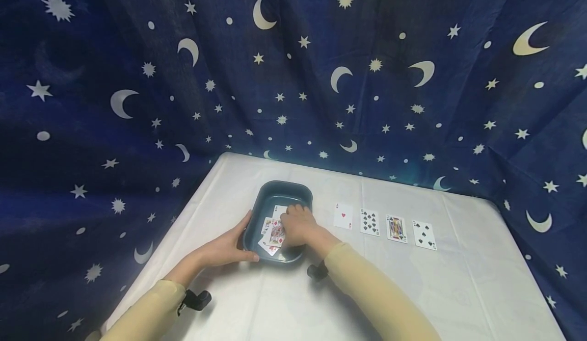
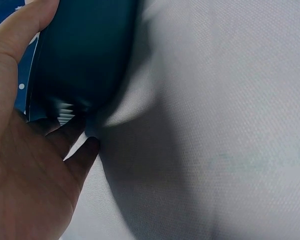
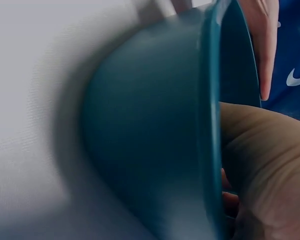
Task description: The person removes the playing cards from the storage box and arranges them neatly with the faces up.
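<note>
A dark teal plastic tub (image 1: 277,184) stands on the table, with several loosely overlapping playing cards (image 1: 276,232) inside, a red face card on top. My left hand (image 1: 227,246) rests against the tub's near left corner. Its thumb lies along the near side, and its fairly straight fingers touch the outer left wall, as the left wrist view also shows. Over the right rim reaches my right hand (image 1: 298,225), down among the cards. The tub wall hides most of its fingers in the right wrist view; whether they pinch a card is hidden.
Right of the tub, face-up cards lie in a row: an ace of hearts (image 1: 343,215), a many-pip black card (image 1: 369,222), a face card (image 1: 396,229) and a spade card (image 1: 424,234). A white cloth (image 1: 284,305) covers the table; a dark blue star-patterned curtain (image 1: 312,76) hangs behind.
</note>
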The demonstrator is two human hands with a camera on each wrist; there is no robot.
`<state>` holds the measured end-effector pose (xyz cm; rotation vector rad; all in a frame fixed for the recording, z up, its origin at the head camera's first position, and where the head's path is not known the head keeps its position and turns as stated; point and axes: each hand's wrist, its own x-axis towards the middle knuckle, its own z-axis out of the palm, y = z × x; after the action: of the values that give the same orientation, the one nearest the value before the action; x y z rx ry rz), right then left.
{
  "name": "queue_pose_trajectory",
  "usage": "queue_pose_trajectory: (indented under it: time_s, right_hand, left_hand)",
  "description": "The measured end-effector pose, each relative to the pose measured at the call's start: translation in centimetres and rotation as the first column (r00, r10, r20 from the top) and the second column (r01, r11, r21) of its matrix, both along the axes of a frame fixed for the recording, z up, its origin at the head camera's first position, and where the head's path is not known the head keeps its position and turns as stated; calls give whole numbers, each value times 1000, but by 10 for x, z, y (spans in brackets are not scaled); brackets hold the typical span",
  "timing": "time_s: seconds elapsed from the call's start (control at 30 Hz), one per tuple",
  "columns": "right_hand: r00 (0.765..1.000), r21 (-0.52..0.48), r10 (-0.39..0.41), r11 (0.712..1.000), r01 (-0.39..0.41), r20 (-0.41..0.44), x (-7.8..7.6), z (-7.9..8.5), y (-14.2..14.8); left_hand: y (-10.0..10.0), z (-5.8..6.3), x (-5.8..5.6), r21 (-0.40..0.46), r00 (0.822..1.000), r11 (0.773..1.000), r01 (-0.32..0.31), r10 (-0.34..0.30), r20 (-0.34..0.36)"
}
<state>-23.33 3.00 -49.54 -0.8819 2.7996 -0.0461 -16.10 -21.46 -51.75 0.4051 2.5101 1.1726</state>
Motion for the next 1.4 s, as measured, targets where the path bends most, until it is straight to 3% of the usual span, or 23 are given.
queue_pose_trajectory:
  time_s: [0.47, 0.77, 1.0, 1.17, 1.4]
  right_hand:
    - [997, -140, 75, 988, -69, 35, -9, -2, 11]
    - [996, -321, 85, 945, -70, 33, -10, 31, 46]
    - [998, -414, -46, 909, 59, 41, -15, 51, 126]
    - [984, -372, -165, 911, 178, 67, -16, 42, 206]
    - [950, -323, -293, 893, 313, 112, -2, 29, 312]
  left_hand:
    - [2, 0, 0, 2, 1000, 1000, 7, -7, -18]
    - [2, -1, 0, 27, 1000, 1000, -1, 2, -13]
    - [4, 0, 0, 14, 1000, 1000, -12, 12, 2]
    - [4, -1, 0, -3, 1000, 1000, -15, 15, 4]
    - [3, -2, 1, 15, 1000, 1000, -7, 7, -7]
